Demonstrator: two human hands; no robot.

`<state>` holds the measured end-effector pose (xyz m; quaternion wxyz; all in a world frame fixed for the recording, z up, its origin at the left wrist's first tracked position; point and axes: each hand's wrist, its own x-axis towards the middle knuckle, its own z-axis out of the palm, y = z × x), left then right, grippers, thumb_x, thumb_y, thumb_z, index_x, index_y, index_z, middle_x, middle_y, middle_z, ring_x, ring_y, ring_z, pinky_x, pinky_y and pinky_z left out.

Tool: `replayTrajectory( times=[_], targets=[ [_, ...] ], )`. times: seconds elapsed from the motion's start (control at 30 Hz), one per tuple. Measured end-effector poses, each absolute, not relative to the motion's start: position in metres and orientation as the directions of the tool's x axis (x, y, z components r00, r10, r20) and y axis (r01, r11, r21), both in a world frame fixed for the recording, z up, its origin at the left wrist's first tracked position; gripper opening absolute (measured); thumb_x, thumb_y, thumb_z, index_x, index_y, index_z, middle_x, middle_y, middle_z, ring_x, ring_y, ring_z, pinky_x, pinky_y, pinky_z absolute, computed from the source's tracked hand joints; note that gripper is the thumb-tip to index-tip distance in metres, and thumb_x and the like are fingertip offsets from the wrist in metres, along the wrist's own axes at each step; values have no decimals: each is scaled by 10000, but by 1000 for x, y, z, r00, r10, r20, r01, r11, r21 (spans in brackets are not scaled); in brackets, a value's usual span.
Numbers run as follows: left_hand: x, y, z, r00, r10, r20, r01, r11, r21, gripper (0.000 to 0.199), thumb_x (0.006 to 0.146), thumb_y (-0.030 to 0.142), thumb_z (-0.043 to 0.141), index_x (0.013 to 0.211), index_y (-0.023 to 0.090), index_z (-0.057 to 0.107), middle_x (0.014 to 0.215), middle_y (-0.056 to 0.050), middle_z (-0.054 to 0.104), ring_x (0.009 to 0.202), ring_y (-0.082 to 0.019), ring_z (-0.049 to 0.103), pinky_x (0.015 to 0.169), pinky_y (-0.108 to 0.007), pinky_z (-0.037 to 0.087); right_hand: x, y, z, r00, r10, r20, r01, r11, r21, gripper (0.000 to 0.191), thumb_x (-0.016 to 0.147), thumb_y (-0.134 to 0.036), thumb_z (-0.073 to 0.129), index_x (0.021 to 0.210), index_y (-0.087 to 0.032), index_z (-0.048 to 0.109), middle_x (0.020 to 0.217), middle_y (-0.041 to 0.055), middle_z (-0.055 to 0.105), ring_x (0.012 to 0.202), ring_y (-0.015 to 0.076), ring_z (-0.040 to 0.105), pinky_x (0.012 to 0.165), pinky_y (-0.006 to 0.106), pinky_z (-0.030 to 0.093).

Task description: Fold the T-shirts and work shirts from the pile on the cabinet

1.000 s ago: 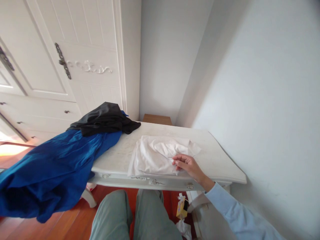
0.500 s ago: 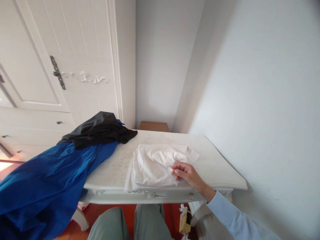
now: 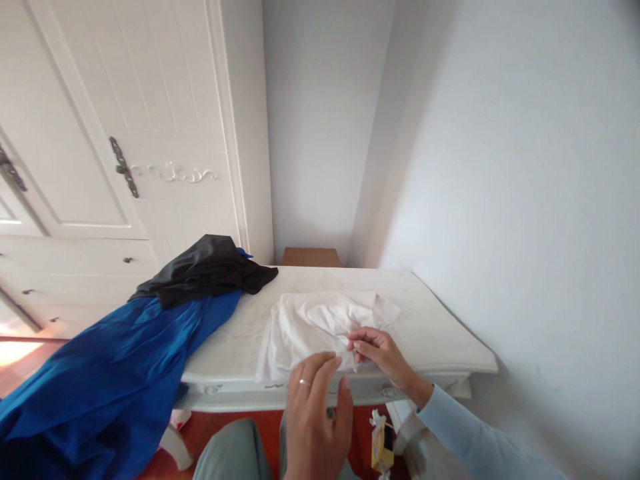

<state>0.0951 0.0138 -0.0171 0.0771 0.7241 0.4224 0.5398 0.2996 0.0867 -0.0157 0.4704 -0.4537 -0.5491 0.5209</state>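
A white folded garment (image 3: 305,327) with soft creases lies near the front edge of the white table (image 3: 425,320). At its right side is my right hand (image 3: 383,353), with thumb and fingers brought together on a bit of the fabric; a crease runs towards the fingertips. My left hand (image 3: 320,413), wearing a ring, is raised in front of the table edge. Its fingers are bent and its thumb stands apart, with nothing in it. Its fingertips overlap the garment's near edge in the view; whether they touch it I cannot tell.
Blue cloth (image 3: 115,360) hangs over the table's left side, with black clothing (image 3: 210,270) on top. A white wardrobe (image 3: 190,120) stands behind at left. A wall (image 3: 525,167) borders the right. A yellow tissue pack (image 3: 382,443) is below the table.
My left hand has come into view from below, up to the garment's near edge. The right hand stays at the garment's right side. The view has shifted slightly.
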Motion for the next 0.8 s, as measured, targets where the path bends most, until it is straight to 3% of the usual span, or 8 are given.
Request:
replayTrajectory(
  times=[0.1,0.2,0.33,0.43,0.53,0.6,0.7,0.8],
  targets=[
    [110,28,-42,243,651,719,653,-658,375,452,849,171,629,1297,223,591,1442,-129,541,1353,-326,477,1038,-500,472,302,74,-14,-143,987,66,9,68,-998,505,746,-560,768,989,-125,685,860,66,681,627,101,581,632,243,495],
    [110,44,-62,326,678,659,719,-630,293,552,816,126,645,1360,178,564,1462,-164,521,1364,-362,464,1019,-538,473,311,59,-14,-121,990,74,0,75,-997,474,768,-550,754,985,-133,687,856,66,680,620,105,582,627,247,498],
    [98,60,-51,363,768,527,707,-596,380,327,831,63,618,1078,246,733,1152,-94,714,1104,-307,633,903,-483,504,327,45,-15,-65,996,58,-25,56,-998,441,781,-532,749,973,-141,682,861,63,678,622,106,578,627,248,491],
    [91,69,-29,319,842,436,602,-535,593,192,864,149,627,948,252,766,956,-69,743,951,-279,661,853,-436,496,338,41,-16,3,999,33,-46,34,-998,452,761,-524,765,989,-144,676,874,67,678,635,112,574,629,252,483],
    [87,70,-11,104,935,338,325,-353,878,196,896,361,632,921,214,759,864,-62,736,835,-231,662,784,-346,503,343,41,-16,76,997,33,-54,38,-998,473,749,-525,771,1006,-142,667,882,71,673,645,113,569,631,251,476],
    [86,68,-2,-32,976,217,21,-216,976,313,841,492,682,891,188,738,796,-49,712,729,-189,638,672,-280,493,343,42,-14,99,994,35,-67,42,-997,496,747,-525,770,1044,-147,652,923,76,671,669,116,579,626,246,478],
    [86,65,9,-108,994,27,-452,-73,889,390,697,503,806,847,167,676,755,-25,684,657,-152,625,609,-239,492,337,44,-13,17,997,-77,-88,-75,-993,551,723,-561,771,1054,-150,614,851,55,659,627,113,582,557,224,465],
    [88,66,21,-105,989,-108,-671,10,742,377,637,389,838,872,166,644,814,-25,704,725,-181,677,701,-287,551,325,47,-15,-263,917,-300,21,-305,-952,563,709,-611,760,947,-132,583,634,5,592,474,91,522,449,189,399]
  ],
)
